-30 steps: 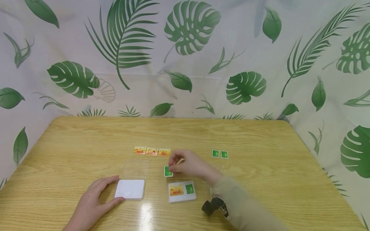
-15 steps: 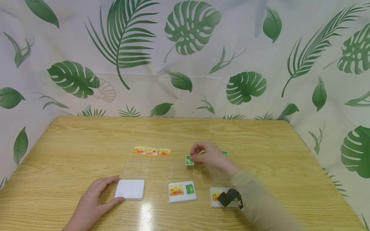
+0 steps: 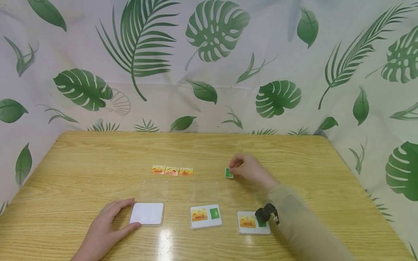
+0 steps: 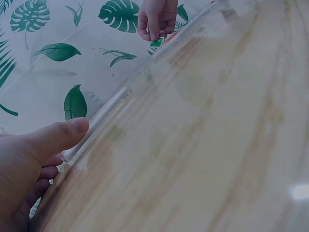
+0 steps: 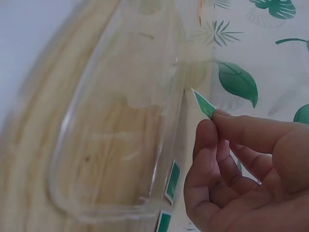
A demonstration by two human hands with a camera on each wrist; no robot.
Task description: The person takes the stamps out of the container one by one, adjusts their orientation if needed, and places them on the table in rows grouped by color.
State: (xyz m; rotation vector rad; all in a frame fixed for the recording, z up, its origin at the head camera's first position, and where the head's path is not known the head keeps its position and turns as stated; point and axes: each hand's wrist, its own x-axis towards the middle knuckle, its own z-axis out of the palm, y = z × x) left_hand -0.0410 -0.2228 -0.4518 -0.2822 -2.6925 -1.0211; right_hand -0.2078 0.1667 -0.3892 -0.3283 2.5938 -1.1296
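In the head view, my right hand [image 3: 250,171] pinches a small green stamp [image 3: 229,173] between thumb and index finger, near the far row; the right wrist view shows the stamp [image 5: 203,103] tilted at the fingertips. Two more green stamps [image 5: 172,182] lie below that hand and are hidden in the head view. My left hand [image 3: 106,226] holds a flat clear case with a white insert [image 3: 147,214] by its left side, thumb at the near edge and index finger at the far edge. The left thumb [image 4: 60,137] also shows in the left wrist view.
Three orange stamps [image 3: 171,171] lie in a row at the back. Two cases, a middle one [image 3: 205,223] and a right one [image 3: 241,229], each hold an orange and a green stamp. Clear lids [image 3: 204,192] lie behind the cases on the wooden table [image 3: 98,156].
My right hand has moved right and away from me with the green stamp, from above the middle lid to the back row. The right case is uncovered more. My left hand has stayed put.
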